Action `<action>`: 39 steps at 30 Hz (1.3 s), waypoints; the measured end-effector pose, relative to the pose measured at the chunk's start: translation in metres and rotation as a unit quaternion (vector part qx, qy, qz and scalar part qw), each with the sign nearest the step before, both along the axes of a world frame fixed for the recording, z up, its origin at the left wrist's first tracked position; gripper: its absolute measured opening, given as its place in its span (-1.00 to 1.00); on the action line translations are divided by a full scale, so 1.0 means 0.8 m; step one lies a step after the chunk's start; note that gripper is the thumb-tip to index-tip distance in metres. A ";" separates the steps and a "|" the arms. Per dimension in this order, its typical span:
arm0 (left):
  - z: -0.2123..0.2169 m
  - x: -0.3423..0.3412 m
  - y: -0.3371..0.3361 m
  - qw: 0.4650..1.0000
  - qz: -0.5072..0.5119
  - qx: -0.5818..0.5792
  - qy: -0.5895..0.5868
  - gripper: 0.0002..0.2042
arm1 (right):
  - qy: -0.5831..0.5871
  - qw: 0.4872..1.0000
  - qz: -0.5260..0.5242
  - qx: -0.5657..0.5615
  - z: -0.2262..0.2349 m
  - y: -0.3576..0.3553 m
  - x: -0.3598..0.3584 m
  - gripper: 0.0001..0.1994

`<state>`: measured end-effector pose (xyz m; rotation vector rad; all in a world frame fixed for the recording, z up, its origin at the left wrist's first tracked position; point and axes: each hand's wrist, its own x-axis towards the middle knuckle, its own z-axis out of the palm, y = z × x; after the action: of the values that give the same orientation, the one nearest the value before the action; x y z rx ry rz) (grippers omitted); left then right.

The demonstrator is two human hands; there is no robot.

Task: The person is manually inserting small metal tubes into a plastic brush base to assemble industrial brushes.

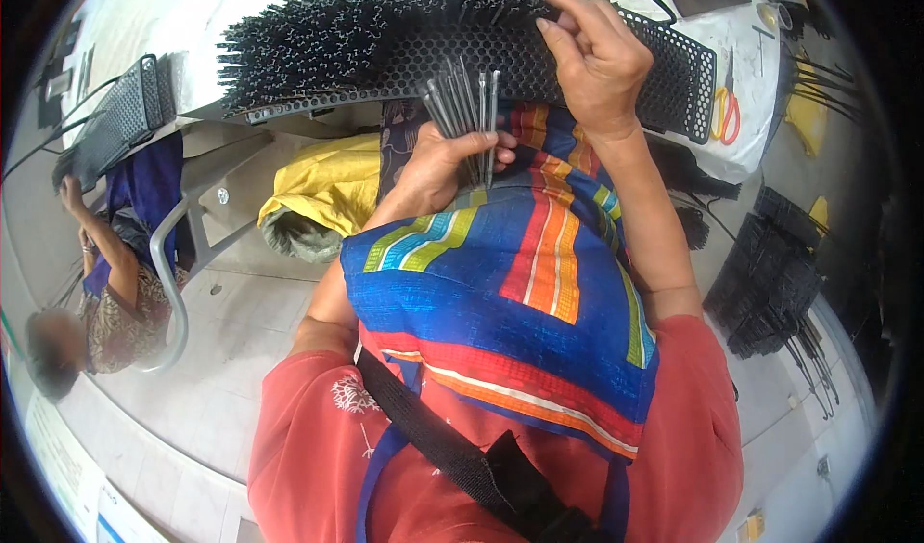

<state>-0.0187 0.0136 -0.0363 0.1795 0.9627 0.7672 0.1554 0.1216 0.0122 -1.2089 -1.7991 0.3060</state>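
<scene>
A long black perforated panel [630, 86] lies across the table in front of me. Dense black bristle-like tufts [298, 47] stand up from its left and far portions, while round holes show bare toward the near side and right end. My left hand [438, 163] is closed around a fanned bundle of thin grey strips [460, 100], held upright just on my side of the panel. My right hand [604, 66] is over the panel, thumb and forefinger close together at the right end of the tufts. Anything between those fingertips is too small to make out.
Orange-handled scissors [726, 117] lie by the panel's right end. A yellow cloth [327, 192] is at my left, beside a curved grey chair frame [171, 254]. Black panels with rods [770, 273] are stacked at right. Another person's hand [72, 196] touches a smaller perforated panel [125, 110].
</scene>
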 end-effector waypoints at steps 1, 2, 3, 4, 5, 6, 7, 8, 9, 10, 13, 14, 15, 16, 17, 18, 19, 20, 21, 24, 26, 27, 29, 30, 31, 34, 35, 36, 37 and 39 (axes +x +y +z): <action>-0.006 -0.003 0.005 0.999 -0.005 -0.038 -0.035 -0.80 | 0.000 1.000 0.000 0.000 -0.005 -0.006 0.003 -0.76; -0.004 -0.003 0.005 0.999 -0.004 -0.039 -0.035 -0.80 | 0.007 1.000 0.000 -0.030 -0.008 -0.012 0.005 -0.79; -0.002 -0.003 0.003 0.999 -0.006 -0.033 -0.025 -0.81 | 0.014 0.998 -0.001 -0.060 -0.009 -0.018 0.007 -0.82; 0.002 -0.002 0.002 0.999 -0.008 -0.027 -0.015 -0.82 | 0.028 0.995 0.000 -0.091 -0.007 -0.023 0.008 -0.84; 0.012 -0.001 0.003 1.000 -0.011 -0.003 0.004 -0.84 | 0.028 0.995 -0.001 -0.092 -0.009 -0.028 0.010 -0.84; 0.012 0.002 0.001 1.000 0.003 0.001 0.013 -0.85 | 0.043 0.993 -0.003 -0.108 -0.013 -0.034 0.014 -0.82; 0.010 0.004 -0.001 1.000 0.018 0.005 0.022 -0.86 | 0.059 0.991 -0.005 -0.123 -0.016 -0.039 0.017 -0.80; 0.007 0.003 0.003 1.000 0.009 -0.020 0.002 -0.84 | 0.050 0.988 -0.007 -0.145 -0.016 -0.045 0.019 -0.81; 0.007 0.002 0.004 1.000 0.009 -0.020 0.001 -0.84 | 0.049 0.988 -0.008 -0.145 -0.020 -0.049 0.019 -0.81; 0.007 0.002 0.005 0.999 0.000 -0.029 -0.020 -0.82 | 0.076 0.980 -0.016 -0.183 -0.024 -0.053 0.019 -0.82; 0.010 0.004 0.007 0.999 -0.022 -0.023 -0.027 -0.80 | 0.105 0.967 -0.031 -0.230 -0.035 -0.067 0.022 -0.85; 0.008 0.005 0.006 0.999 -0.025 -0.025 -0.019 -0.80 | 0.150 0.955 -0.043 -0.253 -0.038 -0.072 0.023 -0.86; 0.006 0.006 0.005 0.999 -0.028 -0.028 -0.012 -0.81 | 0.194 0.940 -0.055 -0.275 -0.040 -0.075 0.025 -0.87; 0.005 0.004 0.004 0.999 -0.025 -0.031 -0.011 -0.81 | 0.194 0.940 -0.056 -0.274 -0.039 -0.077 0.029 -0.87; 0.006 0.004 0.004 0.999 -0.026 -0.031 -0.011 -0.81 | 0.217 0.907 -0.064 -0.356 -0.034 -0.080 0.031 -0.86; 0.009 0.004 0.004 0.999 -0.025 -0.020 -0.019 -0.80 | 0.239 0.866 -0.071 -0.434 -0.030 -0.083 0.032 -0.85; 0.010 0.004 0.003 0.999 -0.023 -0.010 -0.026 -0.80 | 0.239 0.866 -0.071 -0.434 -0.028 -0.086 0.033 -0.85; 0.011 0.003 0.002 0.999 -0.029 -0.006 -0.032 -0.78 | 0.283 0.833 -0.062 -0.471 -0.026 -0.089 0.034 -0.84; 0.012 0.003 0.002 0.999 -0.029 -0.006 -0.032 -0.78 | 0.326 0.797 -0.052 -0.506 -0.024 -0.091 0.034 -0.83; 0.023 0.005 0.002 0.995 -0.090 0.042 -0.016 -0.75 | 0.366 0.761 -0.001 -0.536 -0.028 -0.098 0.026 -0.87; 0.030 0.006 0.004 0.993 -0.105 0.047 -0.009 -0.75 | 0.363 0.763 0.014 -0.534 -0.035 -0.099 0.021 -0.90; 0.032 0.007 0.005 0.992 -0.118 0.051 -0.002 -0.75 | 0.376 0.764 0.019 -0.524 -0.035 -0.099 0.017 -0.91; 0.032 0.005 0.004 0.990 -0.124 0.062 -0.004 -0.77 | 0.389 0.765 0.025 -0.512 -0.037 -0.099 0.013 -0.92; 0.033 0.004 0.003 0.991 -0.123 0.059 0.004 -0.79 | 0.412 0.754 0.015 -0.511 -0.037 -0.100 0.011 -0.93; 0.033 0.004 0.003 0.991 -0.121 0.056 0.011 -0.80 | 0.436 0.743 0.006 -0.509 -0.038 -0.100 0.011 -0.93; 0.034 0.007 -0.001 0.998 -0.059 0.023 0.008 -0.84 | 0.441 0.731 0.006 -0.521 -0.039 -0.096 0.013 -0.94; 0.033 0.007 -0.002 0.998 -0.059 0.026 0.008 -0.84 | 0.441 0.732 0.008 -0.520 -0.037 -0.094 0.014 -0.94; 0.030 0.007 -0.003 0.998 -0.049 0.020 0.018 -0.84 | 0.442 0.739 0.004 -0.509 -0.034 -0.092 0.014 -0.95; 0.026 0.008 -0.004 0.999 -0.039 0.015 0.027 -0.84 | 0.443 0.746 0.000 -0.497 -0.031 -0.089 0.015 -0.95; 0.017 0.007 -0.003 1.000 -0.003 -0.007 0.002 -0.82 | 0.441 0.793 -0.009 -0.421 -0.024 -0.077 0.022 -0.94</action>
<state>-0.0129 0.0109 -0.0230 0.1721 0.9707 0.7546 0.1732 0.0599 -0.0070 -1.3019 -0.7813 1.5083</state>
